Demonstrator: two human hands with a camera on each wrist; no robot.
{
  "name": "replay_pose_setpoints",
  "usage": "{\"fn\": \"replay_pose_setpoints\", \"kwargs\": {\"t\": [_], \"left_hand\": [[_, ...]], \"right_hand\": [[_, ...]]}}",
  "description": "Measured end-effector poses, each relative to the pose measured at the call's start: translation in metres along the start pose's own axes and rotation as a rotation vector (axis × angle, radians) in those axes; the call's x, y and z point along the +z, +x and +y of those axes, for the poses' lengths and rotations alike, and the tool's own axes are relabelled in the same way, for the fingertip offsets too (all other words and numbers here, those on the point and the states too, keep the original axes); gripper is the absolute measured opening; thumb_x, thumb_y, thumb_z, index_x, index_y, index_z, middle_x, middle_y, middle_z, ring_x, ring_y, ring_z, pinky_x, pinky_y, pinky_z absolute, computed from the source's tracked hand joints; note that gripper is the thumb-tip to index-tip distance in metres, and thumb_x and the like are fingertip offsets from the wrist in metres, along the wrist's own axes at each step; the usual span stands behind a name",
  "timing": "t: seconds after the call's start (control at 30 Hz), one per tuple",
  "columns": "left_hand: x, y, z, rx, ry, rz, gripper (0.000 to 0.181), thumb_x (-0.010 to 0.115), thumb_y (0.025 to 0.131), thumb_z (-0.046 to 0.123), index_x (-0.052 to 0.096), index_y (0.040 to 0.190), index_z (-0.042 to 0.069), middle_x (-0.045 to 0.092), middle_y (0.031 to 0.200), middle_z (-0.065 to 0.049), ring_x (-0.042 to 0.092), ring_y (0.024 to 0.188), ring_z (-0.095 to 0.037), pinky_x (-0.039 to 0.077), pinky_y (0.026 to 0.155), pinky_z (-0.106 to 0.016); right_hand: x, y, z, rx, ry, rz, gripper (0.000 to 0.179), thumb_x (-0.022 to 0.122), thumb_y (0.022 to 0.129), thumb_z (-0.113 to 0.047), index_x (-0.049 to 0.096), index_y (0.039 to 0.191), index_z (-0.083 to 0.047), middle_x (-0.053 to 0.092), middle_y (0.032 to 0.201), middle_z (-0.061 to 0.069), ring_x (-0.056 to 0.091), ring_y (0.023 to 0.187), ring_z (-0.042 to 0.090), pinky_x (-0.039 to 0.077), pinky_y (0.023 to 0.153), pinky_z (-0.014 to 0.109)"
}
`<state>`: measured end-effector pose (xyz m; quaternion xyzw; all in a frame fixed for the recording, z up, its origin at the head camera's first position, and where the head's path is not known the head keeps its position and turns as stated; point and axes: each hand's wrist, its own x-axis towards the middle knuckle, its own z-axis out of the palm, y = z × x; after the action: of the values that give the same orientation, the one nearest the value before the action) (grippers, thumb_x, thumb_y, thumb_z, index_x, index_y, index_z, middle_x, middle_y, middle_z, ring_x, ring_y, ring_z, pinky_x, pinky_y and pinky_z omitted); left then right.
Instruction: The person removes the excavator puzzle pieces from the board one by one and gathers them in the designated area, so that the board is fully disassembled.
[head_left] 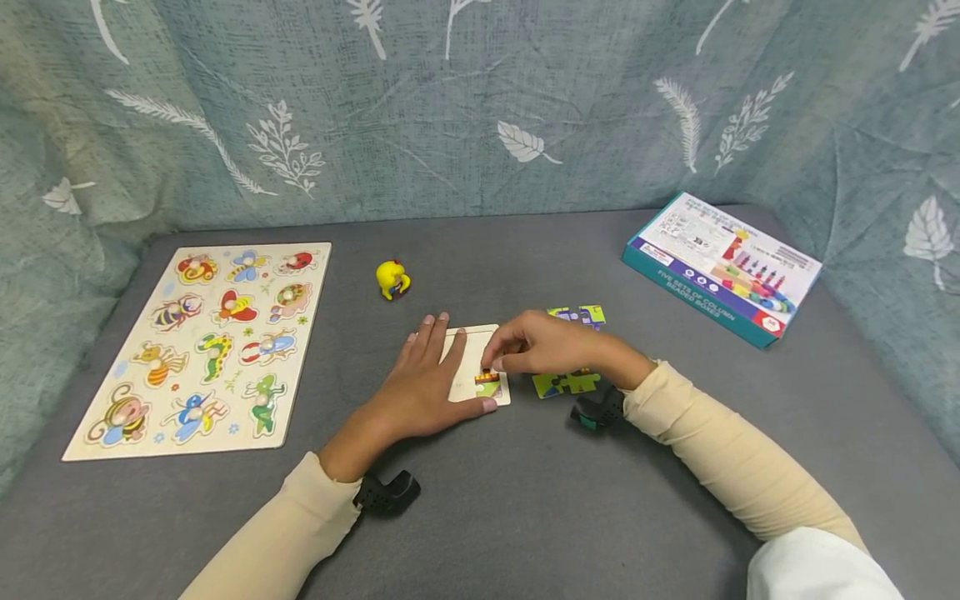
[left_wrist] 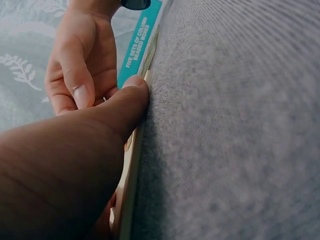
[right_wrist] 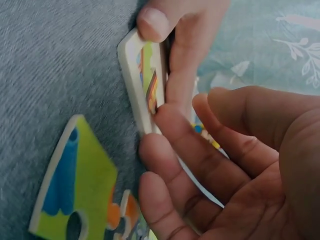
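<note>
My left hand [head_left: 423,379] lies spread over a small pale wooden puzzle tray [head_left: 469,360], its thumb along the near edge. A puzzle piece [head_left: 487,383] with orange and green print sits in the tray's near right corner. Bent fingers of my right hand [head_left: 540,343] reach down to this piece from the right. In the right wrist view, a fingertip touches the tray by the printed piece [right_wrist: 152,92], while the thumb stands apart. Loose puzzle pieces [head_left: 566,382] in green, blue and orange lie beside the right hand, partly hidden under it.
At the left lies a large wooden insect puzzle board [head_left: 234,350]. A small yellow toy [head_left: 392,279] stands beyond the left hand. A teal-edged box of beaded columns [head_left: 722,267] rests at the back right. A patterned curtain [head_left: 465,108] hangs behind the grey tabletop [head_left: 525,517].
</note>
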<state>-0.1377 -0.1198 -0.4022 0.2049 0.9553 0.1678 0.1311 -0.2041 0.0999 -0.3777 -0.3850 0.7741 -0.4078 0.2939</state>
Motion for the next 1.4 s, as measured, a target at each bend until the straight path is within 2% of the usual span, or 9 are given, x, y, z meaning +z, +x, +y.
{"fn": "replay_pose_setpoints", "kwargs": {"t": [0.1,0.27,0.4,0.5,0.73,1.4], "left_hand": [[0.0,0.0,0.001,-0.007,0.005,-0.003,0.104,0.054,0.085,0.072,0.017,0.155,0.003,-0.004,0.16,-0.021,-0.011,0.146,-0.033,0.002,0.114,-0.052],[0.0,0.0,0.001,-0.017,0.012,-0.008,0.105,0.054,0.085,0.072,0.016,0.155,0.004,-0.005,0.16,-0.02,-0.011,0.146,-0.033,0.001,0.114,-0.052],[0.0,0.0,0.001,-0.015,0.011,-0.005,0.104,0.054,0.085,0.071,0.016,0.155,0.004,-0.004,0.16,-0.02,-0.011,0.146,-0.033,0.001,0.114,-0.052],[0.0,0.0,0.001,-0.014,0.007,-0.003,0.104,0.054,0.085,0.071,0.017,0.155,0.004,-0.004,0.16,-0.02,-0.011,0.146,-0.033,0.001,0.114,-0.052],[0.001,0.0,0.0,-0.019,0.008,-0.01,0.104,0.053,0.085,0.072,0.015,0.156,0.005,-0.005,0.161,-0.019,-0.011,0.146,-0.033,0.0,0.114,-0.053],[0.003,0.001,0.0,-0.017,0.002,-0.003,0.104,0.053,0.086,0.071,0.015,0.156,0.005,-0.006,0.16,-0.02,-0.012,0.146,-0.033,-0.001,0.114,-0.052]], "right_hand": [[0.0,-0.001,-0.004,-0.007,-0.006,0.006,0.016,0.058,0.096,-0.005,0.072,0.105,-0.003,0.07,0.093,0.002,0.06,0.078,0.012,0.048,0.069,0.028],[-0.003,-0.001,-0.009,-0.036,0.049,0.012,0.017,0.056,0.096,-0.001,0.069,0.107,0.001,0.07,0.098,0.007,0.062,0.085,0.017,0.049,0.074,0.029],[-0.002,-0.002,-0.011,-0.024,0.096,0.003,0.017,0.056,0.097,-0.001,0.069,0.108,0.003,0.069,0.097,0.008,0.061,0.083,0.023,0.048,0.07,0.029],[0.0,-0.002,-0.012,-0.013,0.093,0.004,0.017,0.057,0.097,-0.002,0.069,0.108,0.002,0.068,0.096,0.008,0.061,0.081,0.025,0.049,0.07,0.029],[0.003,0.0,-0.009,-0.028,0.035,0.011,0.018,0.059,0.095,0.0,0.067,0.111,0.002,0.068,0.098,0.005,0.064,0.084,0.02,0.051,0.075,0.029],[0.006,0.0,-0.009,-0.045,0.037,0.03,0.016,0.061,0.092,0.004,0.07,0.105,0.004,0.07,0.094,0.007,0.062,0.081,0.011,0.051,0.073,0.028]]}}
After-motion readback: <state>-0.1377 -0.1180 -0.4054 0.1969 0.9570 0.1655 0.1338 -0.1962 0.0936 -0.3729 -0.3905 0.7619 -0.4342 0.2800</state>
